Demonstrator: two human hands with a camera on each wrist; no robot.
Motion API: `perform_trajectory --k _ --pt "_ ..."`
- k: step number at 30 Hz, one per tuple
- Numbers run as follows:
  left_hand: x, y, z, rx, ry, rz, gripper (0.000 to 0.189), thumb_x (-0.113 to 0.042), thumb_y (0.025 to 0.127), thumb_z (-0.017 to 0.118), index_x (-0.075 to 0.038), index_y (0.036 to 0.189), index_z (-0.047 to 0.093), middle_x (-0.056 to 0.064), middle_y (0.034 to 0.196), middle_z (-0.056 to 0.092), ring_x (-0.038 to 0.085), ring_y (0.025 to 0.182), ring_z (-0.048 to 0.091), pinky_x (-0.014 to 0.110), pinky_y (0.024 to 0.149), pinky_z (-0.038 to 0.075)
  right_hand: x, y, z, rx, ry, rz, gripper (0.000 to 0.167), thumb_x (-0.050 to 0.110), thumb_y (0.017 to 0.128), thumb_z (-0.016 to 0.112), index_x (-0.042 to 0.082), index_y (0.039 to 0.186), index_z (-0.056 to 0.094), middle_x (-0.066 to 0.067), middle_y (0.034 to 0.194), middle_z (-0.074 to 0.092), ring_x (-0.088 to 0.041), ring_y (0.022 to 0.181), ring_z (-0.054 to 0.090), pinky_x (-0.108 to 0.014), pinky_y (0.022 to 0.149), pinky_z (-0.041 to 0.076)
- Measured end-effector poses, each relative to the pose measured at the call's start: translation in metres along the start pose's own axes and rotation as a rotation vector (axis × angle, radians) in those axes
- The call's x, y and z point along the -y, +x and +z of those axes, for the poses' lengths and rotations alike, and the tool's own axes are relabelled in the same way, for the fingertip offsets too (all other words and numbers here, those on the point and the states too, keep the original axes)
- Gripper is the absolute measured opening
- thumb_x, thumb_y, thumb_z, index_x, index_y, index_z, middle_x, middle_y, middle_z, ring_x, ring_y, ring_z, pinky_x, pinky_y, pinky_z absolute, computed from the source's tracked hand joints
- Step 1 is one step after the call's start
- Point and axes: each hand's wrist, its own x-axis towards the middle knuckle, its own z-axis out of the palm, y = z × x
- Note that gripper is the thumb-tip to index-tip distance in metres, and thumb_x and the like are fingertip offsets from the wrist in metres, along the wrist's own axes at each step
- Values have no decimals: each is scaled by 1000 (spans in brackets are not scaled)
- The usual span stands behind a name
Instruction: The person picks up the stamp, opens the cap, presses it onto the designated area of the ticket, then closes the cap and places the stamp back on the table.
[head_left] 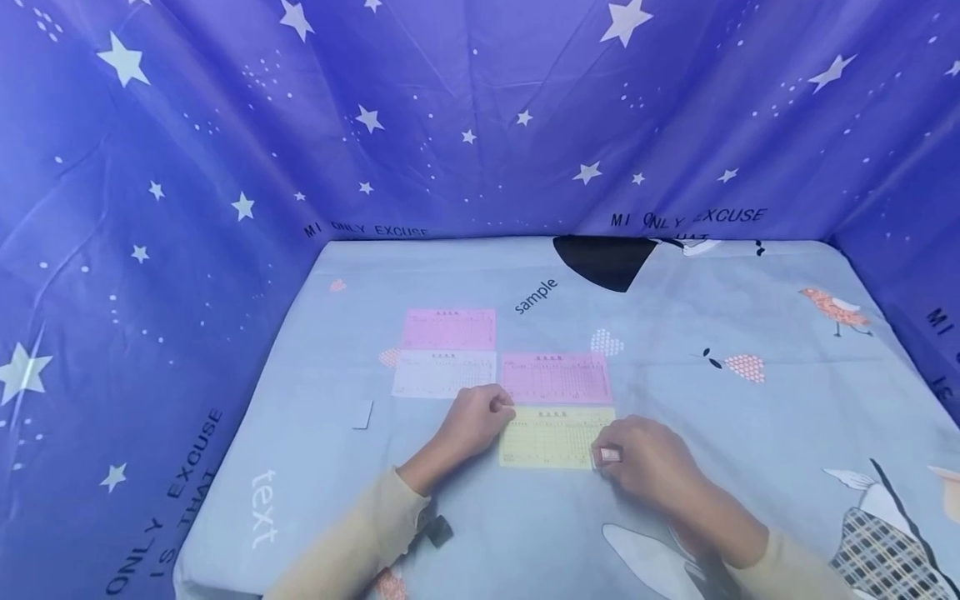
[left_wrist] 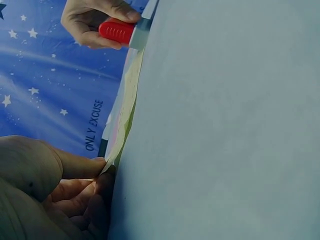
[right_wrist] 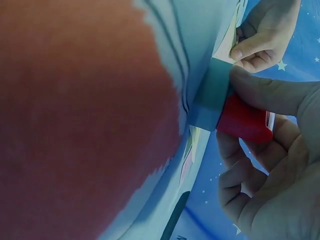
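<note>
On the cloth-covered table, a yellow printed form (head_left: 551, 439) lies just below a pink form (head_left: 557, 377). My left hand (head_left: 472, 419) pinches the yellow form at its upper left; the left wrist view shows its edge between thumb and finger, slightly lifted and curved. My right hand (head_left: 648, 458) grips a small tool (right_wrist: 242, 120) with a red ribbed handle and a flat grey end piece. That end piece (left_wrist: 140, 35) sits at the yellow form's right edge, close against the cloth. Part of the handle is hidden by the fingers.
Left of these forms, a white form (head_left: 442, 373) lies under another pink form (head_left: 450, 330). A small pale square (head_left: 363, 415) is on the cloth further left. Blue star-printed curtains (head_left: 472, 117) hang behind and beside the table.
</note>
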Motion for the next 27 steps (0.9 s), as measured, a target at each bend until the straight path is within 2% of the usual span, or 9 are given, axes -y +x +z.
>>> perform_trajectory --k 6,15,27 --pt "-1 2 -1 6 13 -5 6 -8 89 68 -12 88 71 -8 67 60 8 60 56 24 57 48 1 0 -1 -4 -25 -7 32 5 64 85 29 69 64 15 75 60 -10 72 55 -35 65 49" --pt "1 2 0 2 12 -23 5 -9 89 69 -13 87 71 -8 66 60 9 59 56 25 57 47 5 2 -6 45 -24 22 28 5 66 84 26 72 67 13 75 60 -11 72 53 -35 65 48" --pt "0 1 -1 3 7 -33 5 -9 89 69 -13 86 71 -8 66 60 9 60 56 24 56 46 5 1 -4 32 -26 16 29 4 64 84 26 72 66 12 75 61 -11 73 54 -36 66 49"
